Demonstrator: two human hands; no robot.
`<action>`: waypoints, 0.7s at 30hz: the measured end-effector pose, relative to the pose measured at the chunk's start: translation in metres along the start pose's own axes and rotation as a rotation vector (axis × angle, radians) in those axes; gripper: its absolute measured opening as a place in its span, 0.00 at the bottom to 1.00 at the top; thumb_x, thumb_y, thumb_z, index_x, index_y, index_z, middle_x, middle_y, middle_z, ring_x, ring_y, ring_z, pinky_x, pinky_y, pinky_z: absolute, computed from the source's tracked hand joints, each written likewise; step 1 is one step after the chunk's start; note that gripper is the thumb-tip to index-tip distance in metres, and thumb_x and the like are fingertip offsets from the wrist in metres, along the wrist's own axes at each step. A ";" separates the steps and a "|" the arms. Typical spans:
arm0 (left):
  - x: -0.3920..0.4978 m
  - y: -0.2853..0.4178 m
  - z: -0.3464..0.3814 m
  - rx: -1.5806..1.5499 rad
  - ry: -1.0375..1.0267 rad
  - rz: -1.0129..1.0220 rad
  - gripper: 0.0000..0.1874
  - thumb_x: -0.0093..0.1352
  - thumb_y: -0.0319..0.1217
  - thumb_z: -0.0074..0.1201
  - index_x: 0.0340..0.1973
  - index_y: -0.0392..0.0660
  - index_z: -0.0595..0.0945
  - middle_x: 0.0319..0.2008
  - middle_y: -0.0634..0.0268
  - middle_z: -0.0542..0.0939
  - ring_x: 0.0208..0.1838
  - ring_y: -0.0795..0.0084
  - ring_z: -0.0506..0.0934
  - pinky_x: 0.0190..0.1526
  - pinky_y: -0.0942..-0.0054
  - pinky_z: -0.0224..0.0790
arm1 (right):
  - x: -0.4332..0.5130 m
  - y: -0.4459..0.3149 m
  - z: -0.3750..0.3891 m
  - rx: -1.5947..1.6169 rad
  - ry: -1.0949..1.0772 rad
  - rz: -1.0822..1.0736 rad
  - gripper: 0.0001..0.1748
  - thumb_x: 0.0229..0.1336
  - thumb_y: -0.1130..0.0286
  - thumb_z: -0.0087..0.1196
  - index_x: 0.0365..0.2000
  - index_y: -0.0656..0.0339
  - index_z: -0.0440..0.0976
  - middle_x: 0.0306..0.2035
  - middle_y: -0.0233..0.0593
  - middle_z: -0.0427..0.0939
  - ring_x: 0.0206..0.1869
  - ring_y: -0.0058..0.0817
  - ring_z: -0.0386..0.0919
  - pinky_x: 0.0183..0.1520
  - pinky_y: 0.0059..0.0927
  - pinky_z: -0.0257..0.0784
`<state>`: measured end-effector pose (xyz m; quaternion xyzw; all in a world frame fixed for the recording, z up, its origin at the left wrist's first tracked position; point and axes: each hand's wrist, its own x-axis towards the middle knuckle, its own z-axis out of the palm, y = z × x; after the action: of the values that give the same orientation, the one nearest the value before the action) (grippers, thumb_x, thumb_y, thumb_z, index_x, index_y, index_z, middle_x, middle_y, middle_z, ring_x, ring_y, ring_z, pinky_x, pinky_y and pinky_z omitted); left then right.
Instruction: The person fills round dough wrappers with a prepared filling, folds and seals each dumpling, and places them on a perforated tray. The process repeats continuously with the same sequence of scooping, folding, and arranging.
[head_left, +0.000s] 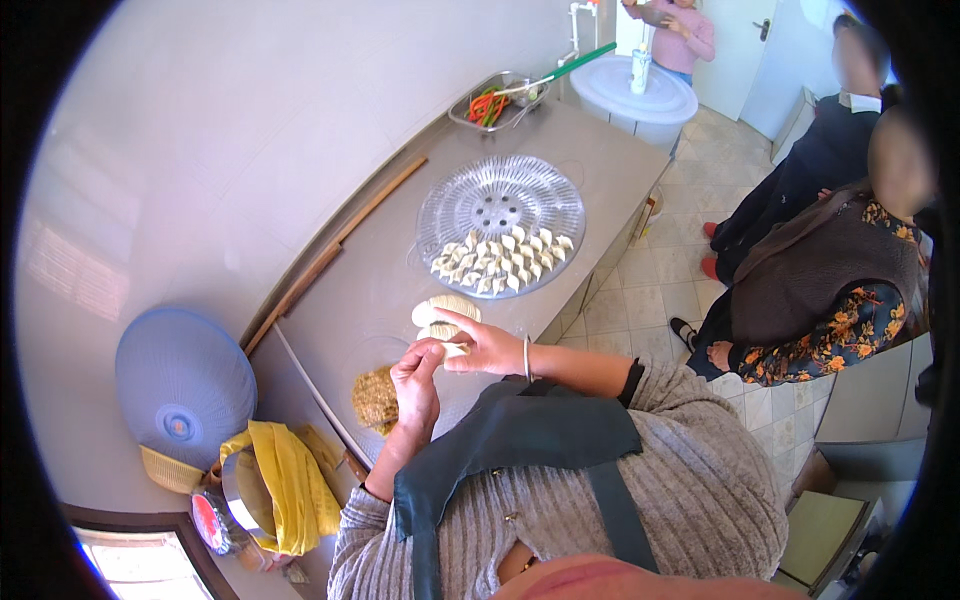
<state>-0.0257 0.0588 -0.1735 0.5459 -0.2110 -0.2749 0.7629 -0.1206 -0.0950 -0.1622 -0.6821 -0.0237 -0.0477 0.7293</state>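
Note:
My left hand (417, 382) and my right hand (491, 349) meet above the near part of the metal table, their fingers pinching one small piece of folded dough (454, 350) between them. Just beyond my fingers lie stacks of round dough wrappers (454, 306). Brown minced filling (373, 397) sits beside my left hand, partly hidden by it. Farther along the table is a large round, clear plastic tray (499, 180); rows of shaped dumplings (517, 259) cover its near part, and its far part shows bare ribs and holes.
A metal tray (487, 126) holds sliced peppers and a green-handled utensil. Wooden strips (315, 274) lie along the wall. A blue basket (187, 375) and a yellow cloth (289, 487) are at left. A lidded white barrel (634, 90) stands beyond the table; several people stand about the room.

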 end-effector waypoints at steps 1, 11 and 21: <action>0.001 0.002 0.003 -0.021 -0.011 0.033 0.07 0.67 0.22 0.49 0.38 0.35 0.81 0.38 0.63 0.79 0.41 0.75 0.75 0.48 0.75 0.66 | -0.001 -0.001 -0.003 -0.247 0.042 -0.079 0.42 0.60 0.64 0.54 0.68 0.53 0.41 0.55 0.44 0.68 0.52 0.29 0.72 0.56 0.33 0.67; 0.012 0.012 0.033 -0.213 -0.122 -0.231 0.07 0.69 0.28 0.50 0.36 0.40 0.82 0.34 0.66 0.81 0.39 0.74 0.78 0.45 0.71 0.71 | -0.002 -0.001 -0.005 -0.328 0.248 -0.255 0.21 0.67 0.64 0.41 0.57 0.61 0.66 0.53 0.45 0.74 0.53 0.33 0.74 0.56 0.30 0.66; 0.015 0.007 0.048 -0.224 -0.086 -0.321 0.05 0.69 0.28 0.52 0.35 0.44 0.82 0.33 0.68 0.81 0.36 0.77 0.78 0.38 0.75 0.72 | -0.008 0.003 -0.015 -0.199 0.282 -0.233 0.21 0.68 0.63 0.38 0.54 0.62 0.69 0.51 0.47 0.75 0.51 0.30 0.75 0.56 0.28 0.65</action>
<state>-0.0428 0.0163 -0.1517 0.4721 -0.1217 -0.4377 0.7555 -0.1283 -0.1099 -0.1668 -0.7299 0.0048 -0.2291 0.6439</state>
